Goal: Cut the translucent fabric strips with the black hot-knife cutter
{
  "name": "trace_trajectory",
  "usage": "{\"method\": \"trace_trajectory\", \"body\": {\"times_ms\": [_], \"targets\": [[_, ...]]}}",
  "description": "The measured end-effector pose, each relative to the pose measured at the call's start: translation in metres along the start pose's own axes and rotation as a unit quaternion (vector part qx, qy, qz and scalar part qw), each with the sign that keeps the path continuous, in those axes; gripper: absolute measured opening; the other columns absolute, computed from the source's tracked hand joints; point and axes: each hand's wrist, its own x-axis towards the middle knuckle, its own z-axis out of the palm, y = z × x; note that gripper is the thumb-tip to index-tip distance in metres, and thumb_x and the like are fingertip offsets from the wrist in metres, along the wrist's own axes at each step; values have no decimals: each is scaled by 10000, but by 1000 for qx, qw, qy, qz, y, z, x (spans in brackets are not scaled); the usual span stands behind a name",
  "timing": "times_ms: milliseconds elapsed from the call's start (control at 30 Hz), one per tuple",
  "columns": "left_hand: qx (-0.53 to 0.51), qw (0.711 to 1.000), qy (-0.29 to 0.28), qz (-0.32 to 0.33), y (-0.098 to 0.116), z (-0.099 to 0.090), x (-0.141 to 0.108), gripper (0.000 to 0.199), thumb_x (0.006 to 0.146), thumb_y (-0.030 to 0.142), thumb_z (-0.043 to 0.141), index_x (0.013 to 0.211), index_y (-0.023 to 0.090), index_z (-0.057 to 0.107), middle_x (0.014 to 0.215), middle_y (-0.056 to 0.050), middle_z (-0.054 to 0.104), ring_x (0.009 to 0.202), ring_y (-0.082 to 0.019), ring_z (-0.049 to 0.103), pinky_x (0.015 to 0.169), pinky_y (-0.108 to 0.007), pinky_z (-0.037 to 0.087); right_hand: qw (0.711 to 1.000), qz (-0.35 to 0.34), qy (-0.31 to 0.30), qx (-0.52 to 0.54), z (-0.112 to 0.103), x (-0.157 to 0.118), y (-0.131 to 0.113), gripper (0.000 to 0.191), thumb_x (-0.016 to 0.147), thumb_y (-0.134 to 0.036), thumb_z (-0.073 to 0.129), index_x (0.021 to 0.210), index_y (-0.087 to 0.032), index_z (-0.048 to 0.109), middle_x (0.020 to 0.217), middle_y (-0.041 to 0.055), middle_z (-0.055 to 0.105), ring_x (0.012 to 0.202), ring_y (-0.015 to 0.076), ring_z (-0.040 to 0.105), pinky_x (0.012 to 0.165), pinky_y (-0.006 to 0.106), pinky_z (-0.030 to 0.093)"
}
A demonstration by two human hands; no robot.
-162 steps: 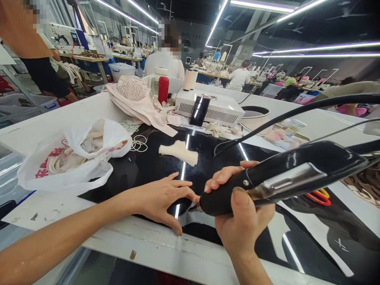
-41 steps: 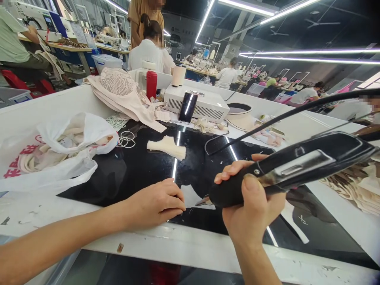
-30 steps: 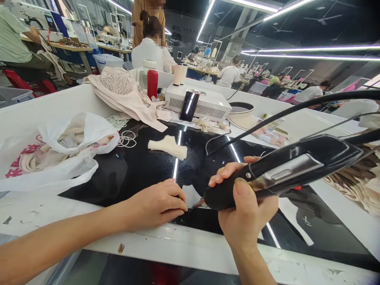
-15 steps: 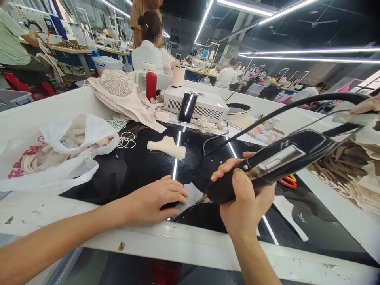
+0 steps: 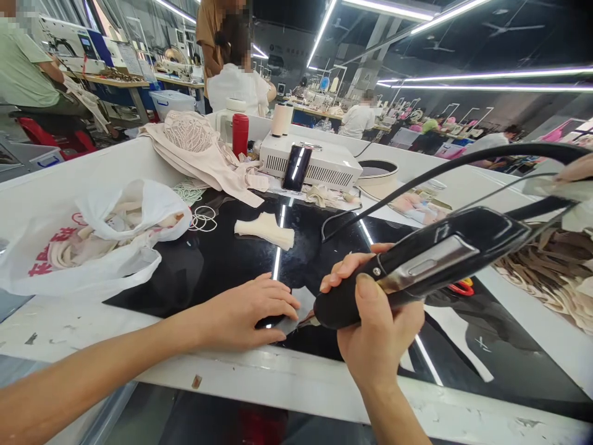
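Note:
My right hand [image 5: 377,334] is wrapped around a black corded hand tool [image 5: 417,262] with a metal side plate. The tool's pointed metal tip reaches a small pale grey piece of material [image 5: 304,301] on the glossy black work surface [image 5: 204,259]. Whether the tip touches that piece, I cannot tell. On the other side of the piece lies my left hand [image 5: 248,312], palm down, its fingers stretched out and resting on the piece's edge. A dark patch shows under those fingers; what it is stays hidden. Farther back sits a cream fabric stack [image 5: 264,230].
On the left is a white plastic bag [image 5: 115,266] of fabric. Beige garments [image 5: 208,157], a red bottle [image 5: 239,135], a phone [image 5: 297,168] and a white vented box [image 5: 310,154] stand behind. Red-handled scissors [image 5: 463,287] and a white cut piece [image 5: 456,337] are at right. Several people sit beyond.
The camera view has shifted slightly, so most things appear a little farther right. The tool appears slightly closer to my left hand. Both hands keep the same pose.

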Motion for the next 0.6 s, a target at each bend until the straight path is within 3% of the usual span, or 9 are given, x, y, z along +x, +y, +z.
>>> {"method": "trace_trajectory", "body": {"times_ms": [400,600], "targets": [[-8,1000,8,16,3,-3,2,210,878,159,738,1070,229,689,1250,-22,725,1269,-236,593,1209,-439,286,999,7,-32,31,8,-11,1,318,899,-275,737,1166,-256,566,837,-28,651,702,128,616,631,295,557],[-8,1000,-5,14,2,-4,-1,252,890,186,738,1132,240,689,1274,-30,708,1269,-231,590,1236,-449,247,999,20,-28,21,6,-10,-3,319,877,-257,729,1154,-258,571,809,-37,653,646,128,619,600,297,544]]}}
